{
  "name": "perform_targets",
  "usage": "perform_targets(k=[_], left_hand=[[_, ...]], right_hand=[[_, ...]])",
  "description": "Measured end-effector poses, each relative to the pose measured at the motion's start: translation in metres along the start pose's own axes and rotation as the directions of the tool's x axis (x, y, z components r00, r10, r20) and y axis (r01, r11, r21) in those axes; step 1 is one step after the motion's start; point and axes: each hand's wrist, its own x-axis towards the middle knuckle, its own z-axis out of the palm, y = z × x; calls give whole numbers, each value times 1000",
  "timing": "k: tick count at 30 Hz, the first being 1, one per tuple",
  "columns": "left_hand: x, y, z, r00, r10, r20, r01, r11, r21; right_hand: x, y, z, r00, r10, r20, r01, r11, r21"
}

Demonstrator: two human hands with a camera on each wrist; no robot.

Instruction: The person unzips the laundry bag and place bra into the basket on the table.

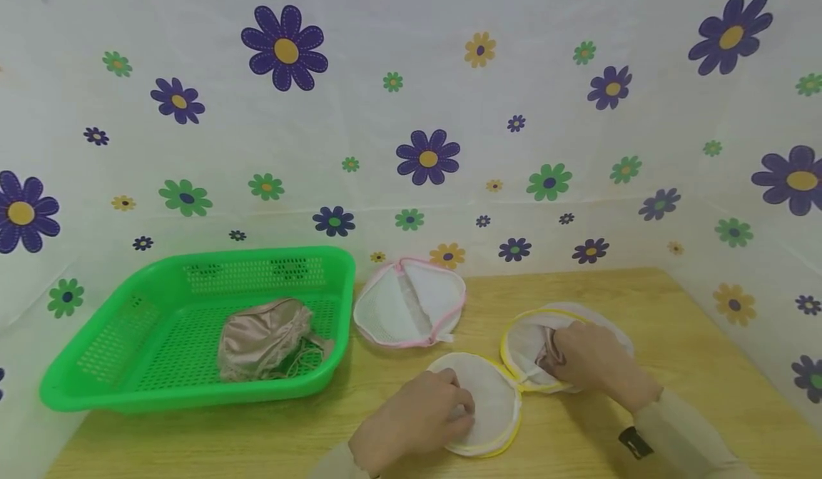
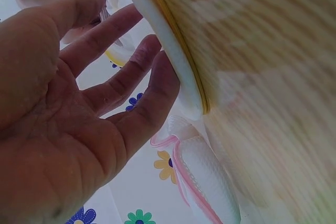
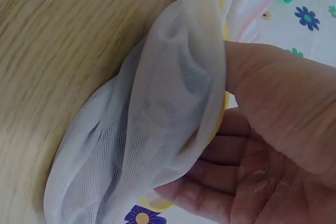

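A round white mesh laundry bag (image 1: 480, 402) with yellow zip edging lies unzipped, its two halves spread side by side on the wooden table. My right hand (image 1: 591, 358) reaches into the right half and pinches a bunched mauve satin garment (image 1: 549, 354). From the right wrist, the thin mesh (image 3: 163, 93) hides those fingertips. My left hand (image 1: 417, 415) rests at the left half, and the left wrist view has its loosely bent fingers (image 2: 139, 59) touching the yellow-edged rim (image 2: 178, 45).
At the left stands a green plastic basket (image 1: 193, 395) with a mauve satin, lace-trimmed bra (image 1: 260, 340) in it. A second mesh bag (image 1: 392, 308), edged in pink and partly unzipped, sits between basket and yellow-edged bag. Flower-printed sheeting (image 1: 359, 108) rises behind the table (image 1: 700, 400).
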Motion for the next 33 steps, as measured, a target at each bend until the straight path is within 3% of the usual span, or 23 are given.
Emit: perform_targets(k=[9,12,16,18,21,23,26,28,31,33], left_hand=[[-2,-1,-2,1000,-6,-14,6,1000,21],[-3,-1,-1,1000,-8,-20,8,1000,27],[-1,-1,1,1000,1,-30,0,999,42],[0,-1,2,999,7,-34,-5,999,52],[1,-1,3,999,5,-37,-3,998,62],[1,-1,4,999,-1,-38,4,998,63],[2,-1,3,999,1,-42,2,997,72],[2,-2,3,999,14,-47,-11,997,77],[4,-2,3,998,37,-57,-32,996,88],[5,-1,2,997,46,-60,-40,994,100]], right_hand=[[8,2,3,991,-131,-37,130,991,-20],[7,8,4,990,-141,-14,141,990,-18],[2,26,0,988,-150,44,143,980,136],[-1,37,-5,984,-168,59,147,955,258],[-6,55,-12,980,-190,52,148,885,441],[-7,66,-16,979,-188,73,115,819,562],[-9,81,-20,976,-187,115,50,698,714],[-10,89,-21,967,-205,155,-2,599,801],[-11,99,-19,953,-266,146,-2,475,880],[-13,104,-17,946,-299,121,15,415,909]])
